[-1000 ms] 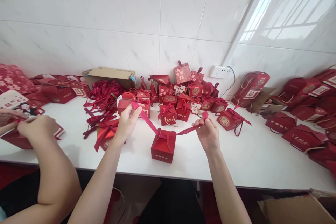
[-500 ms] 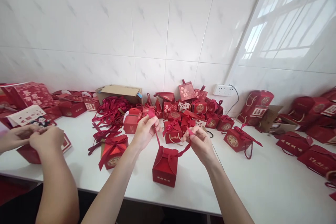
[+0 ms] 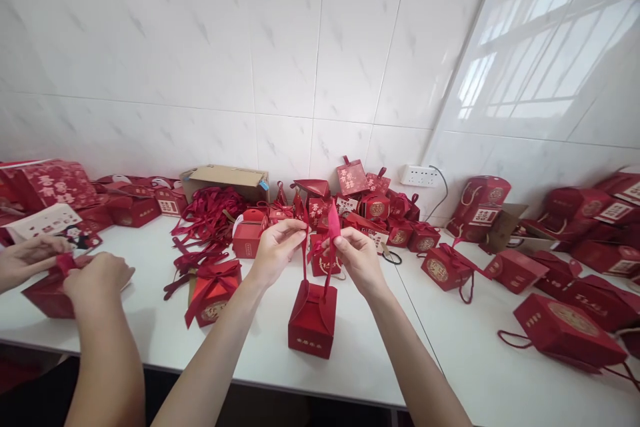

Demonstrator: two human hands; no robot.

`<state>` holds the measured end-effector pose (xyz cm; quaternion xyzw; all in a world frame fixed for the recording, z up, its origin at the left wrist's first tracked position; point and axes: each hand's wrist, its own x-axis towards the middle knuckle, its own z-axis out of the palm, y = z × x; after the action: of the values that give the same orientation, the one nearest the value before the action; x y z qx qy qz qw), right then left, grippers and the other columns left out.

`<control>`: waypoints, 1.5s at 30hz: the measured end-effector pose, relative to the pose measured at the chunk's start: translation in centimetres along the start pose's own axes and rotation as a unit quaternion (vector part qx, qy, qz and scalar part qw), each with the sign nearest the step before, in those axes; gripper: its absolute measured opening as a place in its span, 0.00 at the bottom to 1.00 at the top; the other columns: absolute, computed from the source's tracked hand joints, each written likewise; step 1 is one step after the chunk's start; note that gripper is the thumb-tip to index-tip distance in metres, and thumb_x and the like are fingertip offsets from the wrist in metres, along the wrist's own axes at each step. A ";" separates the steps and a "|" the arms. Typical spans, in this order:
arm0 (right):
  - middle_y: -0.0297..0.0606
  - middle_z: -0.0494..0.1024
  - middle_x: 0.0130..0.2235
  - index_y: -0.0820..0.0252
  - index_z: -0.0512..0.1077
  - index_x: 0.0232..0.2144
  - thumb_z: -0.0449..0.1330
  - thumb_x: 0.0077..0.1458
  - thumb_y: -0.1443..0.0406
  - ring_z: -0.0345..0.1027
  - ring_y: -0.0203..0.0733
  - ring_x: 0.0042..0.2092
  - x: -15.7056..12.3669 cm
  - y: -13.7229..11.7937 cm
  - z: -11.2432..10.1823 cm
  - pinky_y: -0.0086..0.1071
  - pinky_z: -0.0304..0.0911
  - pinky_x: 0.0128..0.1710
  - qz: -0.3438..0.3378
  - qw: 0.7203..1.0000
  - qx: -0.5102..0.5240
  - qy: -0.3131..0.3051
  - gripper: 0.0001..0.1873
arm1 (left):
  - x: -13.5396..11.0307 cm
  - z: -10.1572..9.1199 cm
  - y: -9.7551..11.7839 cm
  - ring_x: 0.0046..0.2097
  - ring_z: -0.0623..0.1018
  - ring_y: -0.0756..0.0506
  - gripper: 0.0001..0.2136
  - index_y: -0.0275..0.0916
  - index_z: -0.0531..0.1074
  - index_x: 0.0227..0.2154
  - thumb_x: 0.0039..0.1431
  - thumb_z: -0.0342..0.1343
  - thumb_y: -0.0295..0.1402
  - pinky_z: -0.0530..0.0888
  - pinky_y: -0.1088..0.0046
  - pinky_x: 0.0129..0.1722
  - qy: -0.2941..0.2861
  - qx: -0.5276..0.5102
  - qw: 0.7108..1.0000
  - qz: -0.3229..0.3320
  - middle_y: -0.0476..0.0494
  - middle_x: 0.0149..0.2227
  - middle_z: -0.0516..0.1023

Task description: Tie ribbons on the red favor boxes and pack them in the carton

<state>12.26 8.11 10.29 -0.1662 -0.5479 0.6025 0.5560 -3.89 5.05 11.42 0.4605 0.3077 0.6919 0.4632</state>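
Red box (image 3: 311, 327) upright on the worktop (image 3: 265, 350), flaps folded over, contents hidden. Ribbon (image 3: 333, 221) runs up from its top: left hand (image 3: 275, 252) has fingers pinching one strand, right hand (image 3: 359, 259) the other. Behind left, ribbon heap (image 3: 213, 213) at front of cardboard carton (image 3: 220, 177); can't tell how much sits inside.

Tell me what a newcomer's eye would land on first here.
Probably the small red cardboard box near the front edge of the white table, its red fabric ribbon held up by the left hand and the right hand. Next, the tangled heap of dark red fabric ribbons left of centre, before a brown cardboard carton. Red, gold-printed cardboard boxes crowding the table's right side might follow.
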 end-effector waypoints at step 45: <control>0.26 0.69 0.23 0.56 0.66 0.33 0.63 0.48 0.60 0.63 0.32 0.23 -1.3 0.2 -0.1 0.26 0.58 0.23 -0.017 0.961 -0.265 -0.074 0.11 | -0.5 1.6 2.1 0.28 0.76 0.48 0.04 0.41 0.74 0.30 0.55 0.56 0.34 0.70 0.75 0.28 -0.200 0.357 0.909 0.082 0.48 0.27 0.77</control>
<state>12.71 7.10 9.55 -0.2528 -0.7303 0.4367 0.4604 -3.14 3.83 13.64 0.7474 0.3966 0.4645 0.2614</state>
